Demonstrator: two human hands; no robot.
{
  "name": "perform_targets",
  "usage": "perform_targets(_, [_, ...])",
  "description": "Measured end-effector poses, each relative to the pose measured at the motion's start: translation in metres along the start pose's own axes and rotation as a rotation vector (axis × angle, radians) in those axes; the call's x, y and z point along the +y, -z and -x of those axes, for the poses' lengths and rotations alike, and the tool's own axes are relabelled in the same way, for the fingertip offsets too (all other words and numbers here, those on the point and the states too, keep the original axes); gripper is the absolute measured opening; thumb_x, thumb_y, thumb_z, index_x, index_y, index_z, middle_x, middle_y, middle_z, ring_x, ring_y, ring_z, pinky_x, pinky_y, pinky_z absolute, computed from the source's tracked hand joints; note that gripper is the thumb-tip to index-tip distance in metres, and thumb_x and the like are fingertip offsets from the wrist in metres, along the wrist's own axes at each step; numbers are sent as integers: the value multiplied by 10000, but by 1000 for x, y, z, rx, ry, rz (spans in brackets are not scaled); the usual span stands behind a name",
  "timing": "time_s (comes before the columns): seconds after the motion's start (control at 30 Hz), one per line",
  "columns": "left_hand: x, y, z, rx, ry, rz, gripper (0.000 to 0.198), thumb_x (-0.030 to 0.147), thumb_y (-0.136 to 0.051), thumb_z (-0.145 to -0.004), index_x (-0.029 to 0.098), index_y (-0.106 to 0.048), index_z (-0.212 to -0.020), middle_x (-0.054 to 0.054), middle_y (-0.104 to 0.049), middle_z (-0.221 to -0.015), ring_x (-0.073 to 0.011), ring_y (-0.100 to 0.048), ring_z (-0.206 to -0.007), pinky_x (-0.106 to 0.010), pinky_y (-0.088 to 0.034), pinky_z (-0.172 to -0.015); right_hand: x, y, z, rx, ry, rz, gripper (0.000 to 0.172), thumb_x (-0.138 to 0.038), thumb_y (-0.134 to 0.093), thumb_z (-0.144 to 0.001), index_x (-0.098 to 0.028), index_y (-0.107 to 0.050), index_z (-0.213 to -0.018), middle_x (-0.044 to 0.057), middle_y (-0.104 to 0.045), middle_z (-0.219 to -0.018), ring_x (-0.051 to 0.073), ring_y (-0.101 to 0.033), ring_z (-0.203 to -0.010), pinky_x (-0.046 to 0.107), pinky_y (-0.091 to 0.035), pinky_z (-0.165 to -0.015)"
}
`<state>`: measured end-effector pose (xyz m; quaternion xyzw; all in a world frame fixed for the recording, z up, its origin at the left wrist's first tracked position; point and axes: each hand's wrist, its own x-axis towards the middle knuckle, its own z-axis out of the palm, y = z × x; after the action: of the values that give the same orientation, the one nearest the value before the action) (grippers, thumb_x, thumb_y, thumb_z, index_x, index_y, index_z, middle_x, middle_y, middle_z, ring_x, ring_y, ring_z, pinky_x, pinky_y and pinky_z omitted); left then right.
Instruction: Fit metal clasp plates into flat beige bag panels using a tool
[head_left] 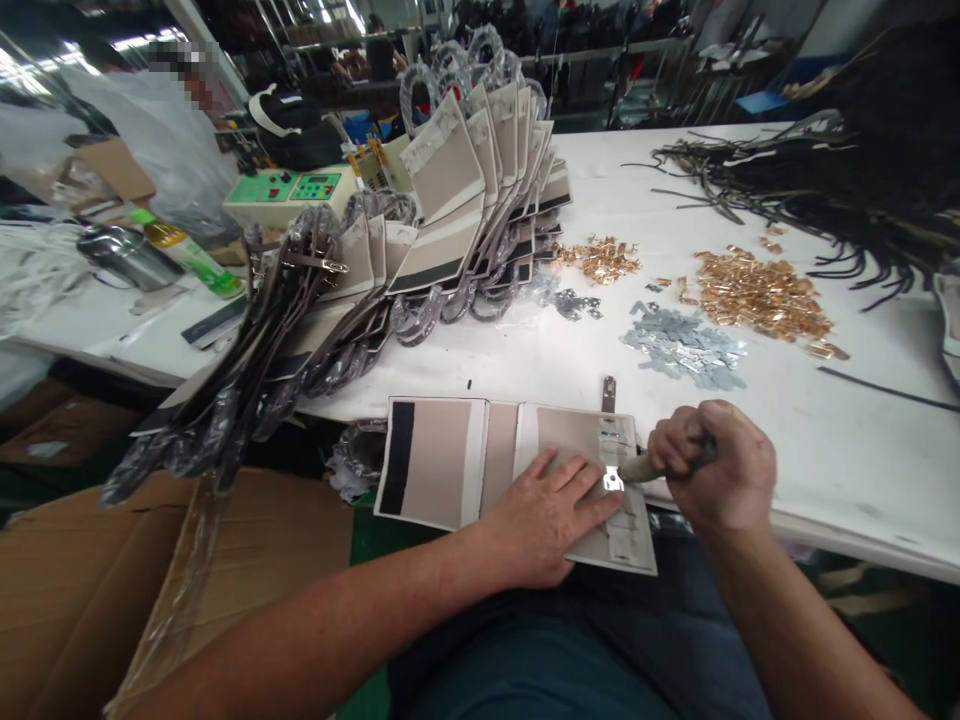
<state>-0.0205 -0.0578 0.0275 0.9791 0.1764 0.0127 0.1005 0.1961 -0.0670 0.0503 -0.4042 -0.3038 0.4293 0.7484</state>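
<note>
Across the table's front edge lies a beige fabric bag panel [439, 460], unfolded, with white bands and a black strip at its left end. My left hand [541, 515] rests flat on its right part, fingers spread. A small shiny metal plate [613, 480] sits just beyond those fingertips. My right hand [724, 470] is wrapped around a hand tool [640, 468] with a thick tan shaft, its exact kind unclear. The tool's end is at the plate's right side. A brown strap tab [608, 397] with metal fittings sticks out past the panel's far edge.
Stacked bag pieces with plastic-wrapped handles [450, 225] stand at the left. Gold metal clips [757, 295] and grey metal plates [682, 343] lie in piles. Black straps [810, 190] spread at the far right. A green control box [289, 190], bottle [187, 252] and cardboard box [277, 560] are leftward.
</note>
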Motion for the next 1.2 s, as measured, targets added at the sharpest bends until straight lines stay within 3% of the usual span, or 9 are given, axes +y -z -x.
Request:
perform_targets(0.27, [0, 9, -3, -20, -13, -19, 959, 376, -804, -812, 180, -361, -1640, -188, -404, -1650, -359, -364, -1501, -604, -268, -1288, -1, -7, 10, -119, 38, 137, 357, -281, -726, -971, -198, -582, -654, -34, -469, -540, 132, -459, -464, 274, -407, -453])
perform_targets(0.5, [-4, 6, -3, -5, -18, -20, 945, 405, -821, -804, 183, -403, -1622, -191, -407, -1657, -366, -363, -1510, -585, -266, -1288, 1, -1, -8, 97, -97, -31, 276, -267, -650, -873, -213, -529, -631, -72, -357, -484, 99, -293, -372, 249, -335, -385])
perform_targets(0.6, [-5, 4, -4, 3, -21, -11, 951, 400, -825, -800, 181, -402, -1622, -192, -410, -1655, -365, -373, -1503, -583, -260, -1290, 3, -4, -7, 109, -82, -5, 294, -278, -655, -876, -213, -516, -626, -73, -366, -486, 99, -294, -369, 249, -331, -382])
perform_targets(0.8, [-4, 6, -4, 4, -22, -1, 930, 371, -818, -795, 173, -409, -1607, -196, -434, -1633, -368, -379, -1496, -592, -257, -1291, 9, -16, 11, -32, 62, 153, 356, -272, -687, -970, -214, -533, -654, -57, -448, -528, 121, -407, -423, 263, -363, -430])
perform_targets(0.9, [-4, 5, -1, 14, -23, 1, 890, 361, -801, -798, 169, -432, -1585, -195, -439, -1632, -370, -368, -1510, -587, -241, -1300, 10, -26, 18, -189, 100, 465, 438, -356, -671, -1026, -210, -525, -640, -33, -498, -565, 129, -458, -500, 270, -367, -490])
perform_targets(1.03, [-5, 0, 4, 53, -28, 34, 832, 355, -782, -801, 201, -466, -1555, -156, -413, -1665, -359, -294, -1566, -570, -218, -1316, 7, -46, 12, -436, 109, 808, 481, -454, -673, -991, -204, -530, -605, -24, -491, -561, 130, -453, -539, 273, -357, -527])
perform_targets(1.2, [-2, -8, 8, 85, 16, 50, 851, 373, -815, -803, 224, -469, -1567, -169, -459, -1596, -358, -393, -1499, -556, -220, -1313, -1, -60, -2, -318, -128, 650, 562, -582, -700, -952, -229, -485, -571, -30, -485, -469, 126, -417, -398, 267, -334, -403])
